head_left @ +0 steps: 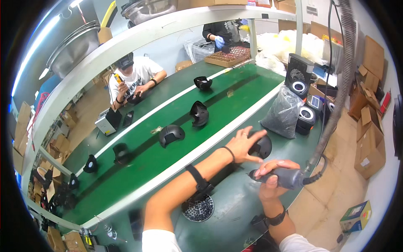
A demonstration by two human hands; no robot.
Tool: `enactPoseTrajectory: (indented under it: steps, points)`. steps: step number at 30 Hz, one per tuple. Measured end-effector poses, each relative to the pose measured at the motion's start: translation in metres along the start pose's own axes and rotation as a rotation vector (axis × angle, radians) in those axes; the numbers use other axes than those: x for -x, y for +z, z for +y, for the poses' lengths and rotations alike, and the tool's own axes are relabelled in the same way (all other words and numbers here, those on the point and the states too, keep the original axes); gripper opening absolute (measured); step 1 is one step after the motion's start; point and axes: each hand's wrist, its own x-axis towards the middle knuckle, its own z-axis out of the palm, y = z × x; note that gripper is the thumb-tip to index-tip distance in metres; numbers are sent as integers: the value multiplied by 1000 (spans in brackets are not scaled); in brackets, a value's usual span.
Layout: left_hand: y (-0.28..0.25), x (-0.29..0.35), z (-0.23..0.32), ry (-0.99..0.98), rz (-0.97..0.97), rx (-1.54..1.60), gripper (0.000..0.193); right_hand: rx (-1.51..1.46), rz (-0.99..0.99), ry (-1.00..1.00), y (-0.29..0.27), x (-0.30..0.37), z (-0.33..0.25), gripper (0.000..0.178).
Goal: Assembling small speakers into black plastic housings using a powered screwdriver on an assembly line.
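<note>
Item: one smooth black plastic rounded shell (pixel 262 146), lying on the grey-green worktop (pixel 235 206) just outside the white rail, within the spread of the left hand and beyond the right.

Hands: left hand (pixel 238 147), fingers and thumb spread wide about the near side of the shell; whether the fingertips press on it cannot be told at this angle. Right hand (pixel 270 190), closed around a dark grey handheld power tool (pixel 289 178) with a ribbed cord, its narrow tip pointing left, near the shell and apparently apart from it.

Step in hand, by judgement: taking or settling the shell for the tool. Next move seems to call for a firm left grip and a steady shell before the tip meets it.

Adjacent stock: one round dish of small dark parts (pixel 198 208), below the left forearm; further black curved shells (pixel 171 135) on the green belt (pixel 235 105); one clear plastic bag with dark contents (pixel 282 112), past the shell.
</note>
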Motion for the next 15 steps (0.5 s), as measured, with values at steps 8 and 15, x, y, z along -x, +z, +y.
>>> enactPoseTrajectory:
  steps: [8, 15]
  points:
    - [9, -36, -38, -131, 238, -96, 84, 164, 38, -44, -9, -6, 0, 52]
    - [-47, -105, -122, -316, 184, -196, 84, 215, 79, -5, -13, -5, 14, 52]
